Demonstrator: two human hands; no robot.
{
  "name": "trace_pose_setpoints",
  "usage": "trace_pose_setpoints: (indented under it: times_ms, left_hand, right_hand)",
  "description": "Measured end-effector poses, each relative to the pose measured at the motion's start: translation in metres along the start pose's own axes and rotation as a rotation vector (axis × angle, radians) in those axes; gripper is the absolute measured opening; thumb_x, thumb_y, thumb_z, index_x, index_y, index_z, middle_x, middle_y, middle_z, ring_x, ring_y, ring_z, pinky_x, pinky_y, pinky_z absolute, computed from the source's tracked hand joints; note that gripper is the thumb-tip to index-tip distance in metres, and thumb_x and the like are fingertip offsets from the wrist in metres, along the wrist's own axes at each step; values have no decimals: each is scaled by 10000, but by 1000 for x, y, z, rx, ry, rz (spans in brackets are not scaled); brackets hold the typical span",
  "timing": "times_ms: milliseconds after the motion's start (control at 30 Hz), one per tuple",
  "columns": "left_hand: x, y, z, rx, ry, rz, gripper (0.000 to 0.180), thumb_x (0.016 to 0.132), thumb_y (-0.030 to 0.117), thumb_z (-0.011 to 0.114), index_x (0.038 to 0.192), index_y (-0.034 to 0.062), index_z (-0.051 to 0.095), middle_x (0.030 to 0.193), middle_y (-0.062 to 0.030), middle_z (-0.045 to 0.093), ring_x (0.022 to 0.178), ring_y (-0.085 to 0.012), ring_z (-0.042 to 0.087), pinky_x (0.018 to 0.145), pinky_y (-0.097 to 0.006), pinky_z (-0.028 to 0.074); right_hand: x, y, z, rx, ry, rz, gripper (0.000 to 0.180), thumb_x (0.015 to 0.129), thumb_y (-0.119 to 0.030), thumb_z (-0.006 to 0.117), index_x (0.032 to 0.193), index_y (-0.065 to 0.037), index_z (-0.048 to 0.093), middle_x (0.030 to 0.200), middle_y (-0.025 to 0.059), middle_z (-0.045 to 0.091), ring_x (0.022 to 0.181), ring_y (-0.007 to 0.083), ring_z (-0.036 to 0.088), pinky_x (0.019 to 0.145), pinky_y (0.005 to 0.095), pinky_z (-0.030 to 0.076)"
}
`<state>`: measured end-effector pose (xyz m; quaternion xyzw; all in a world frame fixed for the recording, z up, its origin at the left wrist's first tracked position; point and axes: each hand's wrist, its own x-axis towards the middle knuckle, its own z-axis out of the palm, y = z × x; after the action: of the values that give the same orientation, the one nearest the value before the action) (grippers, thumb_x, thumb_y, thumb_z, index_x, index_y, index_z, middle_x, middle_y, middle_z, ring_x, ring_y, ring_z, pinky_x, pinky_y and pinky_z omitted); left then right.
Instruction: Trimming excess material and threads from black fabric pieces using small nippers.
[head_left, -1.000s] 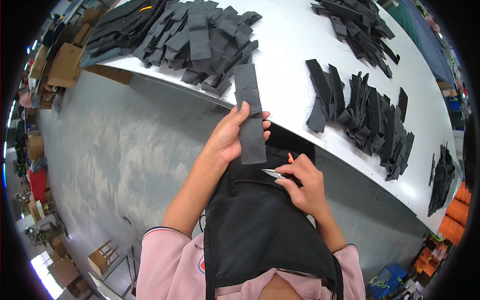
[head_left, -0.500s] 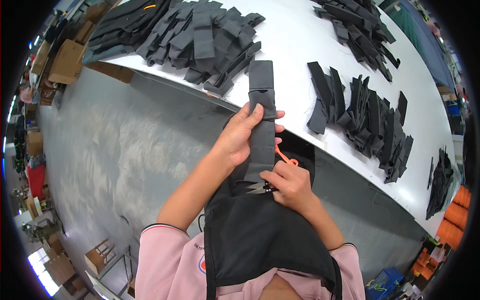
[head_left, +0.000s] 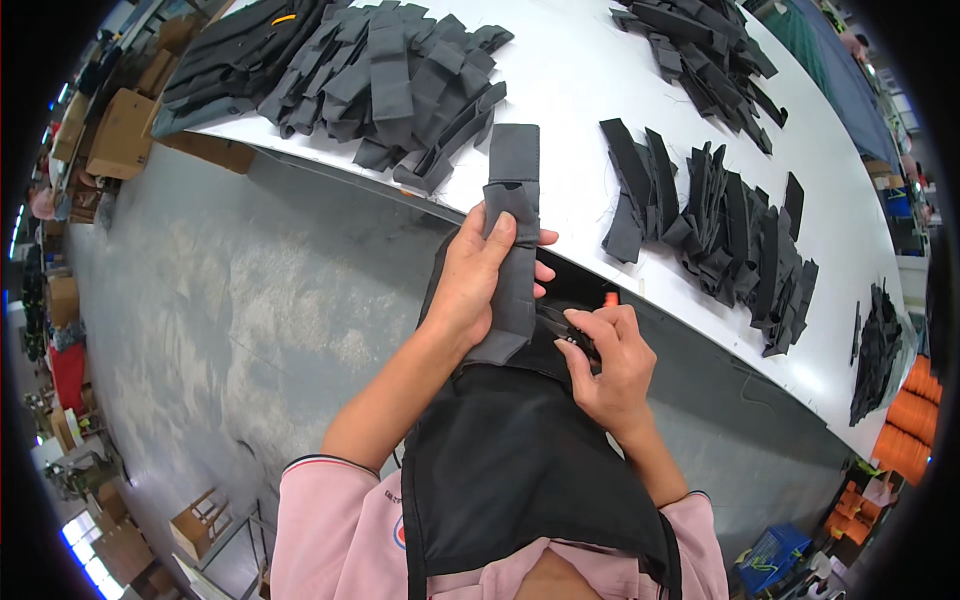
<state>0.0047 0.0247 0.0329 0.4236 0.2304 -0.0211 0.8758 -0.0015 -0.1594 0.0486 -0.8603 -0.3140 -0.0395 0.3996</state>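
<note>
My left hand is closed on a dark grey fabric strip, thumb on top and fingertips showing past its right edge. The strip's far end reaches over the table edge, and a folded flap stands up a little near my thumb. Just right of the strip's lower part, my right hand grips small thread snips. Their orange end shows beyond my fingers; the blades are dark and partly hidden. Snips and strip appear apart. Beneath both hands hangs my black apron.
On the white table, a heap of grey strips lies far left beside stacked black fabric pieces. More strip piles lie to the right, with a dark bundle at the far right. Cardboard boxes stand left.
My right hand has moved right and slightly up, turning the snips so their blades point away from the strip's lower end. My left hand still holds the strip, shifted slightly left.
</note>
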Motion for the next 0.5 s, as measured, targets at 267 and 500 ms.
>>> trace_pose_setpoints:
  times_ms: [267, 500]
  left_hand:
    - [0, -2, 1, -16, -25, -22, 381, 979, 295, 458, 1252, 41, 380, 1022, -169, 638, 681, -180, 642, 548, -288, 548]
    - [0, -3, 0, -9, -20, -54, 383, 983, 274, 450, 1271, 35, 366, 1026, -167, 635, 694, -180, 644, 549, -287, 548]
  right_hand:
    - [3, 1, 7, -209, 10, -129, 316, 688, -90, 731, 994, -105, 653, 793, 19, 535, 551, 173, 499, 508, 280, 398]
    - [-3, 2, 6, -218, 43, -201, 313, 685, -88, 730, 988, -92, 654, 725, 17, 512, 538, 176, 483, 495, 279, 386]
